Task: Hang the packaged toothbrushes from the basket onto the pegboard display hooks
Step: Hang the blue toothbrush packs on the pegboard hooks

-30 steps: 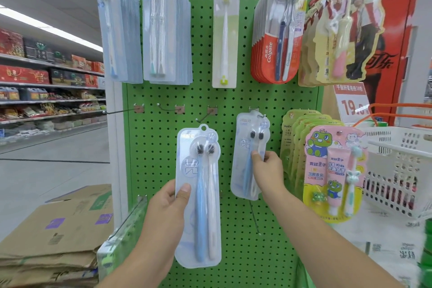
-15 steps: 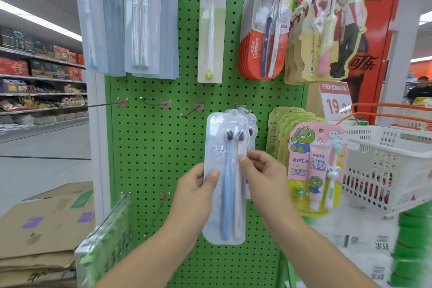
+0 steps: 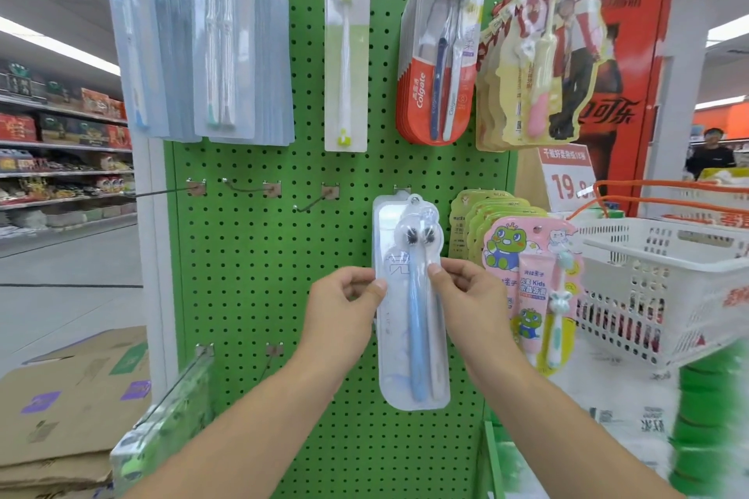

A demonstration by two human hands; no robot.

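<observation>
A clear blister pack with a blue and a white toothbrush [image 3: 413,320] hangs upright against the green pegboard [image 3: 251,280], its top hole by a hook [image 3: 402,189]. A second like pack lies right behind it, mostly hidden. My left hand [image 3: 344,306] pinches the pack's left edge. My right hand [image 3: 466,296] pinches its right edge at mid height. The white basket [image 3: 664,280] with orange handles stands to the right.
Three bare hooks [image 3: 312,203] jut from the board left of the pack. Pink kids' toothbrush packs [image 3: 531,288] hang close on the right. Other toothbrush packs [image 3: 437,61] fill the top row. Flattened cardboard [image 3: 69,409] lies low left. A person stands far right.
My left hand carried its pack rightward and in front of the pack my right hand held. Both hands now pinch the front pack at the hook. The camera view has swung right.
</observation>
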